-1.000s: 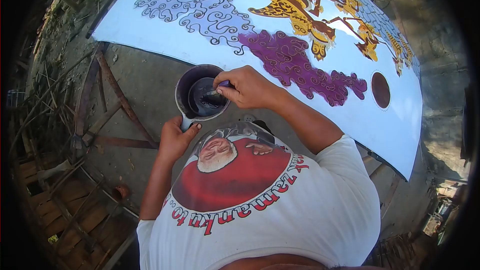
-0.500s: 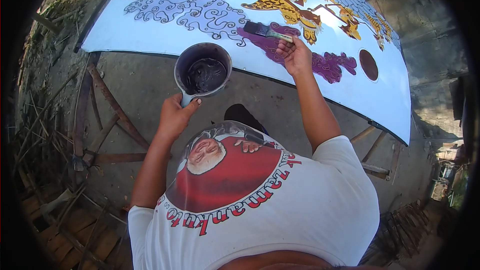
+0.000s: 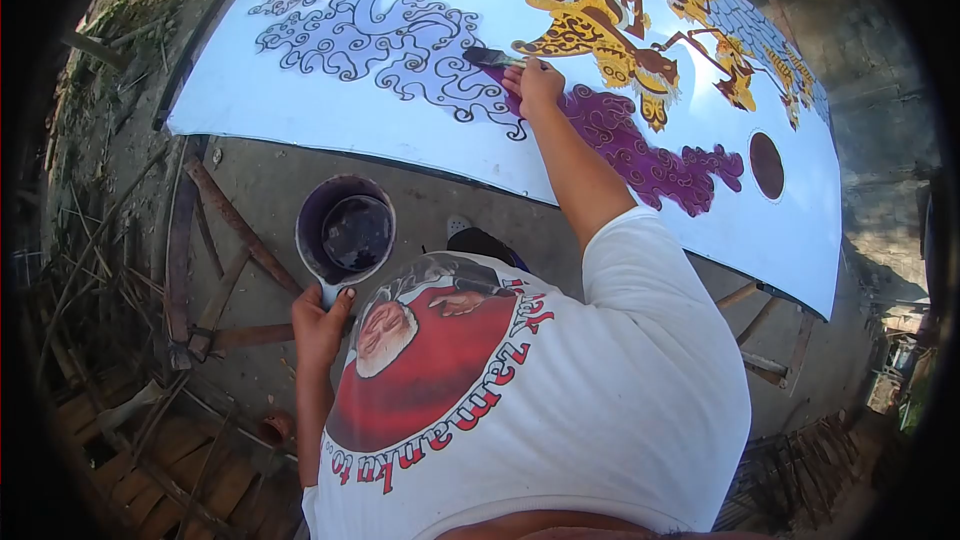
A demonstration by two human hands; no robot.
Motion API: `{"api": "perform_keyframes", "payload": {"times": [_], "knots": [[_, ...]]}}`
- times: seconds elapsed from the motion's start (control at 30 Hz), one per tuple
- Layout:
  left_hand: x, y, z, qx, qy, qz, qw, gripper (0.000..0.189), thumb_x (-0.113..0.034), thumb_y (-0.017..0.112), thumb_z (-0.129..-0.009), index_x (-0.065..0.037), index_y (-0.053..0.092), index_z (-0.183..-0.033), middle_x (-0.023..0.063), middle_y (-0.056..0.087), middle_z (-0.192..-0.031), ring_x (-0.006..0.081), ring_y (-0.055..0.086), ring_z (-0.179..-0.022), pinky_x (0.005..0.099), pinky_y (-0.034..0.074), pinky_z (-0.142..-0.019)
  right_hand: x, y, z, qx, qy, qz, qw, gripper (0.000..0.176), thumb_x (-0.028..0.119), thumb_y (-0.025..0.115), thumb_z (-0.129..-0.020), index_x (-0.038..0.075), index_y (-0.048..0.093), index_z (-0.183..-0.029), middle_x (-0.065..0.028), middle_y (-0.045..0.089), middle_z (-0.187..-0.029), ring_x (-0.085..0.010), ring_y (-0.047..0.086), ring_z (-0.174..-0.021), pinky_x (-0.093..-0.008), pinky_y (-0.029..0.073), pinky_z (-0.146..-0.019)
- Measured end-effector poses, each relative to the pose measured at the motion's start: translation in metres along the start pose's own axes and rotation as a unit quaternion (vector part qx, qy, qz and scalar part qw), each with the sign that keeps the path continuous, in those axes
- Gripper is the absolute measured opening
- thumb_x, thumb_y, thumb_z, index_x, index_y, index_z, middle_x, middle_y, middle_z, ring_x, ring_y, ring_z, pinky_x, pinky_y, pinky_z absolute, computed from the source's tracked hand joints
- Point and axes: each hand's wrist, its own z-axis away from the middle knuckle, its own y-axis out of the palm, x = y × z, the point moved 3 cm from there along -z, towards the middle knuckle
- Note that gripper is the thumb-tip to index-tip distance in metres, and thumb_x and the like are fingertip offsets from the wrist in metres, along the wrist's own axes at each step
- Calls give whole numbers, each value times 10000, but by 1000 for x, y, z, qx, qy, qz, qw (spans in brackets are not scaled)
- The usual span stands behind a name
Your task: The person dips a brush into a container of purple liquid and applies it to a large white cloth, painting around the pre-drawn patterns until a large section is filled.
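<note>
My left hand [image 3: 320, 328] is closed round the handle of a dipper [image 3: 302, 232], whose inside holds dark, purplish liquid. It hangs off the near edge of a large white painted cloth [image 3: 240, 105]. Over the cloth, my right hand [image 3: 537, 86] grips a flat paintbrush [image 3: 497, 58] by its handle. The dark bristles point left and lie at the upper end of a purple-coloured patch [image 3: 650, 155], beside the lilac curling pattern [image 3: 400, 30]. Whether the bristle tips press on the cloth is hard to see.
Gold and brown figures [image 3: 590, 25] and a brown oval [image 3: 767, 166] are on the cloth to the right. Wooden supports [image 3: 235, 220] stand beneath it. Sticks and boards lie at lower left, and a dark-trousered leg with a shoe [image 3: 458, 225] shows below.
My right hand and the brush have moved up and left, farther over the cloth. My left hand has drawn the dipper down and left, away from the cloth's edge.
</note>
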Motion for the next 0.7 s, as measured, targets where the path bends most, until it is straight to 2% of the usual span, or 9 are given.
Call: {"api": "perform_keyframes", "payload": {"times": [0.03,0.1,0.3,0.43,0.63,0.7], "knots": [[-6,-5,-2,-2,0,-3,1000,215,-163,771,-904,6,649,-850,-36,592,-688,35,456,-558,258,350,-481,-1,13,-6,18,-9,0,1000,219,142,525,-1023,-55,582,-1100,-166,681,-908,-236,715,-709,-345,641,-598],[-15,-16,-3,-25,-94,-6,995,200,-152,762,-908,-6,644,-840,-41,581,-674,32,451,-546,253,348,-473,-3,31,-20,17,2,-18,1000,227,140,514,-1021,-67,586,-1082,-161,681,-894,-230,712,-693,-340,639,-588],[-9,-22,-11,-61,-121,11,991,202,-158,745,-927,-26,625,-832,-33,567,-649,34,448,-512,246,339,-448,0,70,-61,29,-70,20,997,212,121,516,-1022,-72,581,-1083,-169,684,-862,-222,708,-670,-324,621,-549],[-15,-21,-16,-81,-135,20,987,200,-160,740,-934,-27,620,-844,-32,559,-640,34,445,-508,244,330,-440,10,58,-78,12,-87,55,995,200,113,514,-1021,-68,579,-1075,-177,686,-855,-231,709,-654,-325,617,-543],[2,-30,-26,-68,-145,23,987,201,-155,733,-937,-24,622,-834,-25,571,-645,35,445,-497,247,328,-436,8,93,-58,33,-66,35,997,187,98,547,-994,-76,590,-1050,-167,689,-830,-219,699,-623,-324,613,-527],[11,-33,-29,-64,-132,26,989,204,-160,737,-935,-21,626,-837,-22,574,-647,36,445,-495,248,329,-435,15,93,-55,36,-108,22,993,181,75,544,-990,-86,623,-965,-153,689,-778,-193,683,-583,-295,560,-473]]}}
